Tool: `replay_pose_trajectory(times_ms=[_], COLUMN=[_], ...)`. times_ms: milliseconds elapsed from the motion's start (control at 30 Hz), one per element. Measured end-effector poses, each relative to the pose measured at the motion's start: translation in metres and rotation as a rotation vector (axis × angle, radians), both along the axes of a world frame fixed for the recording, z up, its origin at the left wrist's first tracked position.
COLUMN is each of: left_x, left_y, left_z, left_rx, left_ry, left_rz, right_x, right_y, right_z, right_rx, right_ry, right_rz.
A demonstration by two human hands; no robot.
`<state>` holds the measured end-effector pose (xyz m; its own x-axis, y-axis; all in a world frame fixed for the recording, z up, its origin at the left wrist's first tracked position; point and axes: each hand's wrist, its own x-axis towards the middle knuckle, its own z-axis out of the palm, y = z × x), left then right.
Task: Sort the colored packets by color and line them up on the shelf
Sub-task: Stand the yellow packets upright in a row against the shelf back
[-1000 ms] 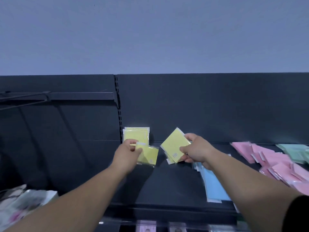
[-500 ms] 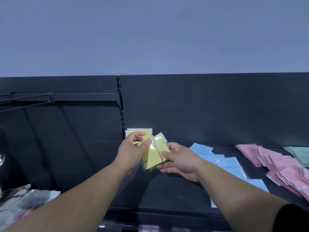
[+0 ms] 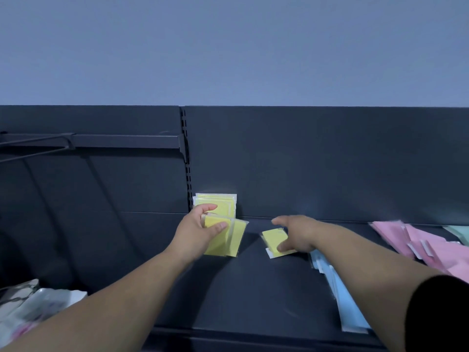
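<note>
Half a second ago both hands met over one yellow bundle; now they have parted. The left hand [image 3: 198, 231] keeps that yellow bundle [image 3: 228, 240], thumb over the top and fingers curled across its face. The right hand [image 3: 298, 233] has swung out to a loose yellow packet [image 3: 274, 238] lying flat on the shelf [image 3: 253, 288]. Its fingertips rest on the packet with the thumb stretched clear, so nothing is gripped yet. I judge the yellows are nearly gathered, this one being the last stray in view.

On the shelf, the blue packets [image 3: 345, 301] lie nearest, fanned toward the front edge. Further back to the right sit the pink packets [image 3: 418, 240] in a loose heap, with green packets [image 3: 460, 232] just beyond. Farthest, a yellow stack [image 3: 219, 204] stands upright against the back panel [image 3: 304, 161] – the line the held bundle looks meant to join
</note>
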<state>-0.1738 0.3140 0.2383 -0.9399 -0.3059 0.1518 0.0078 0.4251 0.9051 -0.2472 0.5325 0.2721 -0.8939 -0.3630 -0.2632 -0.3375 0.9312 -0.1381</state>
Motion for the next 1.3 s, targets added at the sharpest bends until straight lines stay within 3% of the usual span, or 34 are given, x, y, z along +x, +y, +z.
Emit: replay_pose_trajectory(times_ms=[167, 400, 633, 733, 867, 933, 1033, 1300], left_x=[-0.005, -0.012, -0.018, -0.019, -0.023, -0.025, -0.022, -0.021], left_y=[-0.014, -0.032, -0.05, -0.05, -0.046, -0.042, -0.034, -0.04], left_z=[-0.005, -0.009, -0.016, -0.016, -0.017, -0.017, -0.02, -0.027], left_rx=[0.015, 0.013, 0.005, 0.037, 0.172, 0.256, 0.339, 0.202], left_ry=[-0.015, -0.028, -0.137, -0.122, -0.112, -0.111, -0.106, -0.037], left_rz=[-0.032, -0.034, -0.166, -0.144, -0.098, -0.077, -0.054, -0.228], right_x=[-0.004, -0.018, -0.02, -0.018, -0.01, -0.001, 0.009, 0.021], right_y=[-0.013, -0.041, -0.054, -0.052, -0.052, -0.061, -0.085, -0.106], right_z=[-0.008, -0.012, -0.01, -0.007, 0.001, -0.005, -0.032, -0.039], right_rx=[0.136, -0.039, -0.004, -0.363, -1.174, -1.347, -1.231, -0.813], right_ry=[-0.046, -0.015, -0.109, -0.147, -0.441, -0.569, -0.558, -0.045], right_rz=[-0.007, -0.027, -0.123, -0.248, -0.458, -0.467, -0.448, -0.356])
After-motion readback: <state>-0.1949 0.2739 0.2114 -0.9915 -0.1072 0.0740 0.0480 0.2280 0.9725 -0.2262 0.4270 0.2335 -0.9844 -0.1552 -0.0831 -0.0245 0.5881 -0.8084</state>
